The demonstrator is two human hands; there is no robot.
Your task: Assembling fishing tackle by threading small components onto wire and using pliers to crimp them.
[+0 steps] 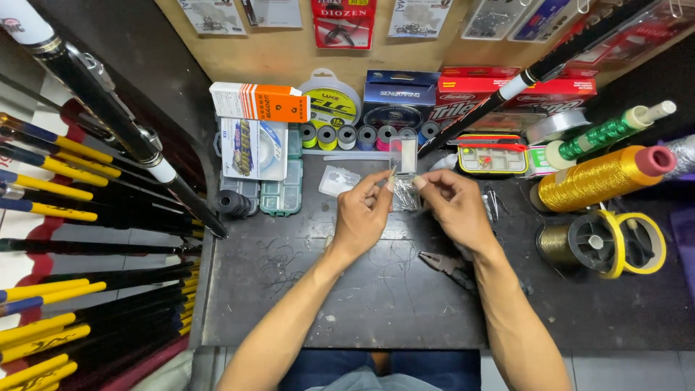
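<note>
Both hands meet just above the middle of the frame, over a dark worktop (347, 304). The left hand (360, 213) has thumb and forefinger pinched together on something thin and pale; it is too small to name. The right hand (455, 206) does the same, its fingertips closed on a fine item near the left hand's. Between and just below the fingertips sits a small clear box (404, 190) of shiny metal bits, its lid (403, 154) standing open behind it, toward the top of the frame.

Pliers (443, 264) lie on the worktop under the right wrist, right of centre. A small clear packet (337, 180) rests just left of the left hand. Further left stands a green compartment box (282, 194), with a flat line packet (253, 148) above it. A row of small thread spools (365, 135) runs along the back, upper centre. On the right side lie a large gold spool (594, 177), a green spool (604, 134) above it, and a yellow-rimmed reel (604, 242) below. Black and yellow rods (65, 210) fill the left edge of the frame.
</note>
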